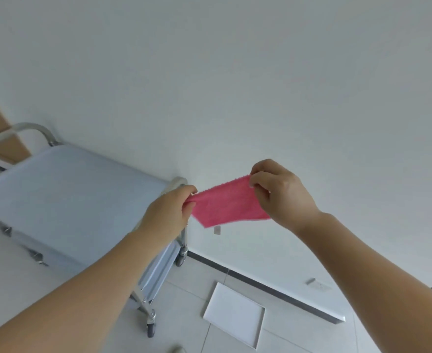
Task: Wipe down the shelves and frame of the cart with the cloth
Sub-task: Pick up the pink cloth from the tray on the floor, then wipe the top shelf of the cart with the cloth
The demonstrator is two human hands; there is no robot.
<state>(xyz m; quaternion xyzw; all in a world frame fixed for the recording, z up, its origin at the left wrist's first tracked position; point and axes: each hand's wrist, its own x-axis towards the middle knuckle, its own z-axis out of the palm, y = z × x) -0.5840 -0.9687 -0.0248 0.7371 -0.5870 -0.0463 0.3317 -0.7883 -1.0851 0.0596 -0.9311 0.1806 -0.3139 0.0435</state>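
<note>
A pink cloth (229, 203) is stretched in the air between both hands, in front of the white wall. My left hand (170, 212) pinches its left corner; my right hand (278, 192) pinches its upper right edge. A small white tag hangs from the cloth's lower edge. The cart (64, 189) stands at the left against the wall, with a pale blue top shelf, a metal frame and castor wheels. Its lower shelf (159, 271) shows partly below my left forearm. My left hand is just above the cart's right corner post.
A white tray (235, 314) lies flat on the tiled floor to the right of the cart. A grey skirting strip (273, 291) runs along the wall base. A curved metal handle (36, 129) rises at the cart's far end.
</note>
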